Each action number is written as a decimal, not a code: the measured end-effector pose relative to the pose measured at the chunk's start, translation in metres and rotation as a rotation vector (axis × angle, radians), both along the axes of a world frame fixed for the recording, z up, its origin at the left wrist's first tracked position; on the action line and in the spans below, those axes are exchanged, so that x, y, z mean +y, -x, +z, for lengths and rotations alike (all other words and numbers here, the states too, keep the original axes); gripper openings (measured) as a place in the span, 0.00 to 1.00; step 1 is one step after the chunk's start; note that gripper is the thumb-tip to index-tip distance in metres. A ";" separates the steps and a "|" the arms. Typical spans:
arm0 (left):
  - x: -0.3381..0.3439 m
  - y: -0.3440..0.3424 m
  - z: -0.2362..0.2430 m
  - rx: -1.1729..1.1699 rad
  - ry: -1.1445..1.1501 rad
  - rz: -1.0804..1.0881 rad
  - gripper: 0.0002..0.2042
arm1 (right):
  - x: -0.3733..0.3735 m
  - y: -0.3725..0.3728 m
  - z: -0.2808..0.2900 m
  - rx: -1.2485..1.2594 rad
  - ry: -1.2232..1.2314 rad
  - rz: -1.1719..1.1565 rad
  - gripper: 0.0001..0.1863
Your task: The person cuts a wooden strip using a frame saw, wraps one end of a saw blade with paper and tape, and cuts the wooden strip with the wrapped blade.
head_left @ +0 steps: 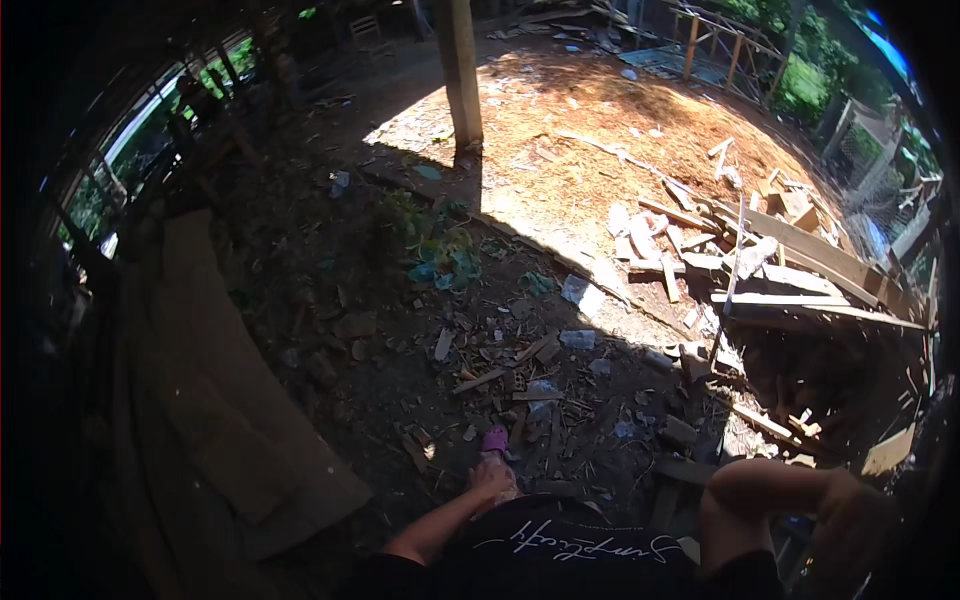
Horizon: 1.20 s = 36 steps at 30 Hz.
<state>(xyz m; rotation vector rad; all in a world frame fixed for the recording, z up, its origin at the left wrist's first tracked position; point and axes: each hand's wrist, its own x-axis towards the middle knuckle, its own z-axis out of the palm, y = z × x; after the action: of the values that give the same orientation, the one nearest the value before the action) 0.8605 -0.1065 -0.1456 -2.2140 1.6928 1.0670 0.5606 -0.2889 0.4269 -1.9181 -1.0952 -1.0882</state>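
Note:
My left hand (490,482) lies on my bent leg, just behind the purple shoe (495,438) on my foot. Its fingers seem to rest flat, and I see nothing held in them. My right arm bends out to the right, and my right hand (852,515) is dark and smeared there, its fingers not readable. Close above it is a pale piece of board (888,452); whether the hand touches it I cannot tell. Scraps of wood (480,381) and crumpled clear plastic (541,392) litter the dirt ahead of my foot.
A sunlit heap of planks (800,245) rises on the right, with a thin stick (738,250) standing up from it. A wooden post (460,75) stands ahead. Along the left lies a large brown sheet (230,380). Leafy green plants (440,250) grow near the middle.

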 end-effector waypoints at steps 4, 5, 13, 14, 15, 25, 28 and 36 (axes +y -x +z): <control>-0.057 -0.038 0.061 0.071 0.181 -0.189 0.23 | -0.047 -0.056 -0.101 0.241 -1.140 -0.619 0.15; -0.065 -0.051 0.075 0.106 0.079 -0.343 0.23 | -0.056 -0.066 -0.136 0.569 -1.228 -1.031 0.18; -0.125 -0.164 0.099 0.007 -0.258 -0.588 0.23 | 0.009 -0.057 -0.365 1.950 -1.055 -1.461 0.18; -0.134 -0.176 0.094 0.006 -0.272 -0.647 0.23 | 0.024 -0.055 -0.379 1.983 -1.070 -1.535 0.19; -0.143 -0.188 0.089 0.008 -0.310 -0.691 0.23 | 0.038 -0.054 -0.389 1.977 -1.074 -1.609 0.19; -0.251 -0.169 0.036 0.341 -0.195 -0.609 0.22 | 0.137 -0.054 -0.436 2.043 -1.464 -1.515 0.19; -0.260 -0.140 0.043 0.434 -0.220 -0.465 0.22 | 0.136 -0.050 -0.440 1.991 -1.579 -1.508 0.19; -0.268 -0.112 0.041 0.508 -0.389 -0.569 0.22 | 0.119 -0.037 -0.458 1.861 -1.628 -1.667 0.19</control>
<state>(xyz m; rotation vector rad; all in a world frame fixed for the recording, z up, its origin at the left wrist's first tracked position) 0.9729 -0.3749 -0.1047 -1.1766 1.9052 1.6804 0.5981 -0.1701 -0.0312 -0.9130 1.9986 0.0247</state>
